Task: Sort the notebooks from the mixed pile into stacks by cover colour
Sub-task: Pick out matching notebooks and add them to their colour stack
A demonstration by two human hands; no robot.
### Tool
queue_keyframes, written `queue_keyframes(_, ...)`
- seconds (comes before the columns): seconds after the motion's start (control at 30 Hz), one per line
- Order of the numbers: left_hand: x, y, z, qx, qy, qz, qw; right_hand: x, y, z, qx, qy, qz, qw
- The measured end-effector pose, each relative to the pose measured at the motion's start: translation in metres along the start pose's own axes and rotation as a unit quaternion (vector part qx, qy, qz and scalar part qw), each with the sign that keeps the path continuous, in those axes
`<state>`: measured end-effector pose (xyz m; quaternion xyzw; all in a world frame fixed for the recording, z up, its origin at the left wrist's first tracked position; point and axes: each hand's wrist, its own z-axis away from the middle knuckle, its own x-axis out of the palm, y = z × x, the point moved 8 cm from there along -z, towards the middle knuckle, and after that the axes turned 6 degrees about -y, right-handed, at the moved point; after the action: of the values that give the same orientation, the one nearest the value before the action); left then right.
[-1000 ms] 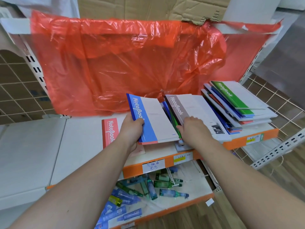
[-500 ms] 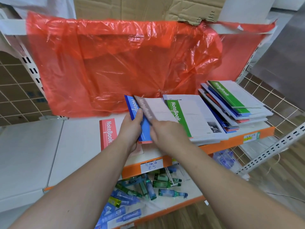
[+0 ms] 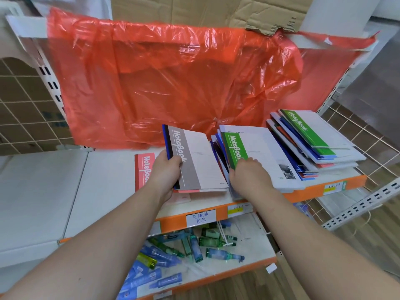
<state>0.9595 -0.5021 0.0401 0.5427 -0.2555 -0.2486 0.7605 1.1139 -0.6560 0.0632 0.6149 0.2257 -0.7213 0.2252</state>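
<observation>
The left grip (image 3: 166, 172) is closed on a small handful of notebooks held up off the shelf (image 3: 104, 182). The thumb lies across the spine band of the grey notebook (image 3: 194, 161) on top. A blue notebook (image 3: 166, 139) peeks out behind its left edge, and a strip of pink shows under the near edge. The bundle is tilted, with its far end raised towards the red plastic sheet (image 3: 173, 83) that hangs at the back.

Just to the right, the right grip (image 3: 249, 176) has its fingers curled over the near left corner of the green notebook (image 3: 234, 148), pinching it. That book lies on top of the mixed pile (image 3: 218, 152), where blue and dark spines fan out beneath it. The two hands are near each other but not touching.

A pink notebook (image 3: 144, 169) lies flat on the shelf, partly hidden under the left wrist. Further right, touching the mixed pile, is a second untidy stack (image 3: 337, 161), topped by another green cover, with blue and red edges showing below it.

The shelf has an orange front lip carrying a handwritten price label (image 3: 200, 217). On the lower shelf (image 3: 255, 245) small green and blue bottles (image 3: 194, 245) lie scattered on their sides. Torn cardboard (image 3: 194, 9) stands above the plastic sheet, and a wire grid (image 3: 372, 135) closes the right side.
</observation>
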Motion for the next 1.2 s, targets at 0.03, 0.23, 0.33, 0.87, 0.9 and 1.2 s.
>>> queue_keyframes(0.03,0.000,0.000,0.000,0.000,0.000,-0.001,1.000,-0.001,-0.002,0.000,0.003,-0.002,-0.001,1.000)
queue_keyframes(0.23,0.001,0.000,0.001,-0.001,-0.006,-0.001,1.000,-0.011,-0.007,0.006,-0.023,-0.008,0.025,0.999)
queue_keyframes(0.33,0.002,0.001,0.002,0.005,-0.009,-0.002,1.000,-0.017,-0.009,0.010,-0.034,-0.012,0.040,0.999)
queue_keyframes(0.87,0.016,-0.001,0.004,0.031,-0.039,0.039,0.998,-0.028,-0.112,0.071,-0.308,0.081,-0.055,0.946)
queue_keyframes(0.9,0.013,-0.003,0.004,0.033,-0.034,0.032,0.998,-0.026,-0.113,0.073,-0.320,0.070,-0.071,0.942)
queue_keyframes(1.2,0.000,0.013,0.013,0.031,-0.014,0.036,0.999,-0.031,-0.041,0.015,-0.101,0.042,-0.329,0.938)
